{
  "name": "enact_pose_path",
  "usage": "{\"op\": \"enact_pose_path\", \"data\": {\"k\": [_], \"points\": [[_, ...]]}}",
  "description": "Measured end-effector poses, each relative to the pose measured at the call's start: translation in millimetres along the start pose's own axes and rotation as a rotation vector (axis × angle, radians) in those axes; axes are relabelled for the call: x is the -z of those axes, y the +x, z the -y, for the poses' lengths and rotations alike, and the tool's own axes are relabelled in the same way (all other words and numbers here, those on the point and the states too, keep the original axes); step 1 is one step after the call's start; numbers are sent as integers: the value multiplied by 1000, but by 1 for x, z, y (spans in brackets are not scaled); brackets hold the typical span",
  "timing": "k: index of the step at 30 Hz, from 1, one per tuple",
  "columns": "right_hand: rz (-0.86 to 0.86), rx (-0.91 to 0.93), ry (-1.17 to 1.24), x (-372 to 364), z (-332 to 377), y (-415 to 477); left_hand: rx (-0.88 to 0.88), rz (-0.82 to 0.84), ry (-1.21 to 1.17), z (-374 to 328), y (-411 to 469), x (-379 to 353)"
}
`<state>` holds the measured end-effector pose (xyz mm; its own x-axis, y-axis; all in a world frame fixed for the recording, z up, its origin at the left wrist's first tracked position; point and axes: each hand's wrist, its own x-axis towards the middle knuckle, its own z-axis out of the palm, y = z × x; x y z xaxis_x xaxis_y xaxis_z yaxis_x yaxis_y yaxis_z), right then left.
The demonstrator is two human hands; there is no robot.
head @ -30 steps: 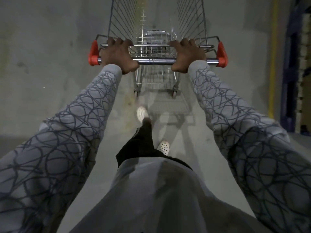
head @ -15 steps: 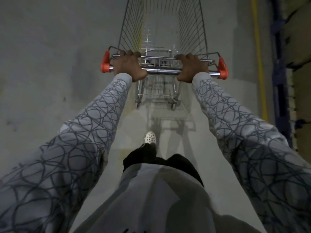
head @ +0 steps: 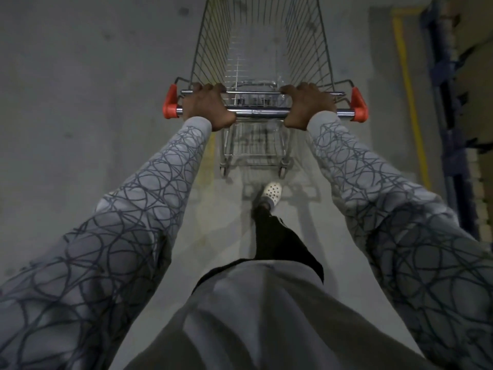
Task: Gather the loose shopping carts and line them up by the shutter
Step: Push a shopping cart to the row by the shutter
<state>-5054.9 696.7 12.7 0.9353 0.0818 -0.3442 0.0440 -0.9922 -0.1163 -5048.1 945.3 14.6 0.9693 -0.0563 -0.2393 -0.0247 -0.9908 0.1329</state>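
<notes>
Both hands, L (head: 206, 108) & R (head: 306, 106), fingers curled over chrome handle bar (head: 257, 112) of wire shopping cart (head: 261, 49), upper centre; white clog (head: 272, 192) below.

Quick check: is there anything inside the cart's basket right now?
No goods show inside the basket; grey floor shows through its wire bottom. Only the folded seat flap sits by the handle. The basket's far end runs out of frame, unchecked.

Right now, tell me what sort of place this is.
Likely a store's stockroom or warehouse aisle: a wire shopping cart on a bare concrete floor, a yellow line painted alongside, and blue storage racking at the right.
</notes>
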Motion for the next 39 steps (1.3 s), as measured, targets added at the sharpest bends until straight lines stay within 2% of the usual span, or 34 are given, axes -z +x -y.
{"op": "enact_pose_path", "data": {"k": [14,24,34,39], "points": [[33,54,-12,136,-91,316,2,108,82,-66,340,76],[-2,27,26,224,-132,566,-84,296,65,-88,629,161],[34,-15,8,322,-212,781,-160,282,-23,-150,866,209],[31,5,-12,361,-257,894,-141,217,-64,-178,982,222]]}}
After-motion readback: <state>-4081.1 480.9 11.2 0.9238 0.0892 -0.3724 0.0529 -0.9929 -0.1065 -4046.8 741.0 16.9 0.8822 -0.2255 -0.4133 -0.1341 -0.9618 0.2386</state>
